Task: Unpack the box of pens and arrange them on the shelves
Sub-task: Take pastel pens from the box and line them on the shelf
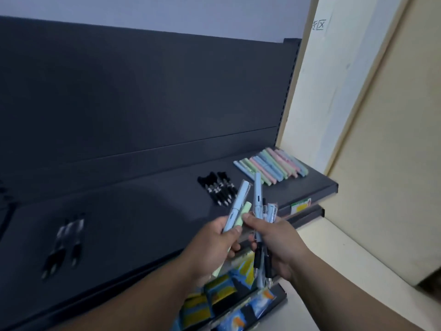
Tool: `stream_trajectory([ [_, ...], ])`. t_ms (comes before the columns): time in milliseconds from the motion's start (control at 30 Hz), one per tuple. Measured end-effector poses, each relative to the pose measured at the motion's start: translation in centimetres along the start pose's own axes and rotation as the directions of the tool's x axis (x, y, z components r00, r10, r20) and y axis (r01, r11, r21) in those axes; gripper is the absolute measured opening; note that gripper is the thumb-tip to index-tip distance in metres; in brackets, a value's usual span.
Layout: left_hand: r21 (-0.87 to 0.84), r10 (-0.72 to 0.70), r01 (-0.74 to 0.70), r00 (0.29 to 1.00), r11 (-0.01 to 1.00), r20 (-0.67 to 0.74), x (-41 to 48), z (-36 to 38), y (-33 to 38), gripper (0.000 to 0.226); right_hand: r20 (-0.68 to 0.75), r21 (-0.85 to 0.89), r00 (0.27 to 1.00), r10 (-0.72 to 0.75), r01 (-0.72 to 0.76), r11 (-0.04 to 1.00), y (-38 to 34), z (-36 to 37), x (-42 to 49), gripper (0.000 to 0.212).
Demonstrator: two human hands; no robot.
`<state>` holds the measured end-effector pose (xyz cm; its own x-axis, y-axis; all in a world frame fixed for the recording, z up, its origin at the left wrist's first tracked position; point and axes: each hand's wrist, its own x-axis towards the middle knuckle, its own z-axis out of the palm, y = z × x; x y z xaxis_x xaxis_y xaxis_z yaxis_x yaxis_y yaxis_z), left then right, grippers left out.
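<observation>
a pale blue pen and a green pen sit gripped in the left hand, beside the mixed bunch of pens clutched in the right hand over the dark shelf, so sorting seems in hand, and next they likely need laying alongside the pastel row.

A dark shelf carries pastel pens in a row at its right end, black pens beside them, and three more pens well apart at left
</observation>
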<state>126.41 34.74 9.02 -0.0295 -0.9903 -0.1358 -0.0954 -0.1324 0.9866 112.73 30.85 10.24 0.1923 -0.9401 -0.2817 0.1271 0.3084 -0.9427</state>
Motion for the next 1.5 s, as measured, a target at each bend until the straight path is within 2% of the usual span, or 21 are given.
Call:
stream_trajectory([
  [100, 0.015, 0.003, -0.004, 0.998, 1.0, 0.056, 4.4, -0.3, 1.5, 0.022, -0.019, 0.026, 1.0, -0.002, 0.002, 1.0, -1.5, -0.3, 3.4, 0.01],
  [267, 0.015, -0.023, 0.023, 0.998, 1.0, 0.056, 10.2, 0.2, 1.9, 0.028, -0.033, 0.017, 0.999, 0.031, -0.031, 0.999, -2.6, -1.5, 8.8, 0.018],
  [400, -0.031, -0.031, 0.033, 0.999, 0.999, 0.041, 14.3, 1.2, 2.4, 0.029, 0.019, 0.016, 0.998, 0.067, -0.067, 0.998, -4.0, -3.4, 13.0, 0.023],
  [500, -0.003, -0.046, 0.046, 0.998, 0.999, -0.046, 17.9, 1.9, 2.5, 0.026, 0.002, -0.022, 0.997, 0.072, -0.072, 0.997, -5.8, -5.1, 16.2, 0.017],
  [600, -0.063, -0.072, 0.065, 0.991, 0.996, -0.112, 21.3, 3.6, 2.7, 0.022, 0.023, -0.074, 0.996, 0.084, -0.082, 0.994, -7.2, -7.2, 19.9, 0.027],
  [667, -0.084, -0.091, 0.077, 0.98, 0.994, -0.179, 23.3, 5.0, 3.2, 0.02, 0.074, -0.106, 0.992, 0.102, -0.094, 0.99, -8.2, -8.8, 22.3, 0.033],
  [767, -0.103, -0.134, 0.111, 0.956, 0.988, -0.26, 26.3, 7.1, 3.5, 0.017, 0.189, -0.144, 0.972, 0.137, -0.11, 0.983, -10.3, -11.4, 25.6, 0.021],
  [833, -0.056, -0.147, 0.136, 0.92, 0.989, -0.363, 27.9, 8.1, 3.6, 0.017, 0.205, -0.206, 0.97, 0.13, -0.087, 0.975, -11.6, -13.2, 28.1, 0.017],
  [933, 0.102, -0.109, 0.202, 0.814, 0.974, -0.57, 29.5, 9.0, 3.7, 0.016, 0.208, -0.298, 0.972, 0.109, -0.043, 0.954, -13.3, -14.8, 31.4, 0.032],
  [1067, 0.309, -0.028, 0.312, 0.743, 0.898, -0.668, 30.3, 9.3, 3.3, 0.02, 0.259, -0.444, 0.963, 0.067, 0.057, 0.894, -14.2, -14.9, 34.1, 0.029],
  [1233, 0.402, 0.039, 0.316, 0.743, 0.86, -0.669, 30.6, 10.2, 2.6, 0.028, 0.329, -0.682, 0.944, -0.002, 0.24, 0.691, -14.2, -12.9, 35.9, 0.027],
  [1367, 0.524, 0.132, 0.292, 0.766, 0.8, -0.629, 30.2, 10.6, 1.4, 0.037, 0.347, -0.768, 0.938, -0.019, 0.296, 0.567, -13.9, -12.4, 36.8, 0.034],
  [1433, 0.56, 0.139, 0.263, 0.807, 0.786, -0.574, 30.2, 10.4, 0.9, 0.045, 0.353, -0.779, 0.935, -0.011, 0.301, 0.55, -13.8, -12.6, 36.9, 0.036],
  [1500, 0.562, 0.119, 0.255, 0.83, 0.787, -0.544, 30.4, 10.4, 0.6, 0.049, 0.355, -0.744, 0.935, -0.002, 0.284, 0.605, -13.8, -12.9, 36.7, 0.031],
])
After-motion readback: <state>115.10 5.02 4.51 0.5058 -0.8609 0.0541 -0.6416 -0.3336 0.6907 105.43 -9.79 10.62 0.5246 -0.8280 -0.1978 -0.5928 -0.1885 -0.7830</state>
